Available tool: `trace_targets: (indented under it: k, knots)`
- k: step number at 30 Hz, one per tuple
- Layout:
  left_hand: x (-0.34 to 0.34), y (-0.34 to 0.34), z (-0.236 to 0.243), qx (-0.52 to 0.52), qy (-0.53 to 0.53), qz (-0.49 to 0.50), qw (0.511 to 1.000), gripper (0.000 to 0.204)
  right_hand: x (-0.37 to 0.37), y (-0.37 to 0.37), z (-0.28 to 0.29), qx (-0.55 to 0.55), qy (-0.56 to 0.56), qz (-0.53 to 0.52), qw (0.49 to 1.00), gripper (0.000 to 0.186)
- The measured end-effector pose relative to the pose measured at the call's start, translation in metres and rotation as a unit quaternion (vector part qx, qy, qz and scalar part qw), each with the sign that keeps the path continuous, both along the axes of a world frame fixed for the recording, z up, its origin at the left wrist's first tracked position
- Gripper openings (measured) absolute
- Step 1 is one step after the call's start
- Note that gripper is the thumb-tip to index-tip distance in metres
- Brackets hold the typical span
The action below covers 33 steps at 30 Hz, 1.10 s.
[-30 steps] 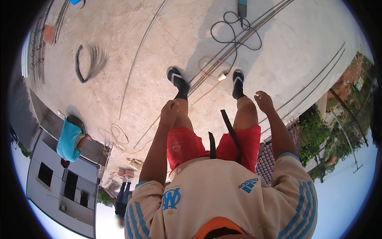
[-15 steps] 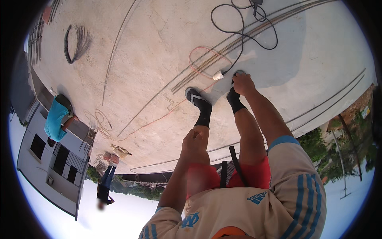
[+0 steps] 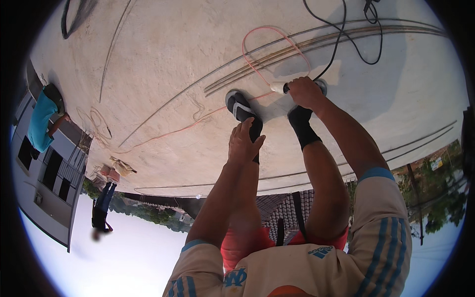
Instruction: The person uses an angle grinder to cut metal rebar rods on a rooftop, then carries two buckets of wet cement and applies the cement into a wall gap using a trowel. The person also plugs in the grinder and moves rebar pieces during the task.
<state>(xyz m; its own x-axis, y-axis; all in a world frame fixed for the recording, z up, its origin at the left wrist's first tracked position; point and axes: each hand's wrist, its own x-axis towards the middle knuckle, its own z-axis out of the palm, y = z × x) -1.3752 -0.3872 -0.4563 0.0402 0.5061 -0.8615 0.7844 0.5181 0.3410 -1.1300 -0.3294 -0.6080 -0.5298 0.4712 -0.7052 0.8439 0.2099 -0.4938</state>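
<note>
In the head view, the right hand (image 3: 305, 93) was at the black plug (image 3: 286, 88), its fingers curled, though I could not tell whether they were clamped on it. The plug met a white socket (image 3: 277, 87) on the floor (image 3: 168, 64) between the feet, near some metal rods (image 3: 267, 61). The left hand (image 3: 243, 142), fingers apart, hung before the left shin.

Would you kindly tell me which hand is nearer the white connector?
The right hand, closed on the black plug beside it; the left hand is farther off, by the left shin.
</note>
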Motion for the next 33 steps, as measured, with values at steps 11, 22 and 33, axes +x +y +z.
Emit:
trace_targets:
  k: [11, 22, 33]
  knots:
    - [0.059, 0.086, 0.065, 0.131, -0.147, -0.158, 0.968, 0.032, -0.001, 0.072, 0.211, -0.290, 0.175, -0.076, 0.938, 0.037]
    - [0.057, 0.149, 0.212, -0.141, -0.270, -0.188, 0.934, 0.037, 0.018, 0.087, 0.328, -0.525, 0.316, -0.158, 0.774, 0.040]
    - [-0.039, 0.142, 0.170, -0.192, 0.010, -0.186, 0.964, 0.042, 0.112, 0.171, 0.348, -0.456, 0.274, -0.433, 0.728, 0.020]
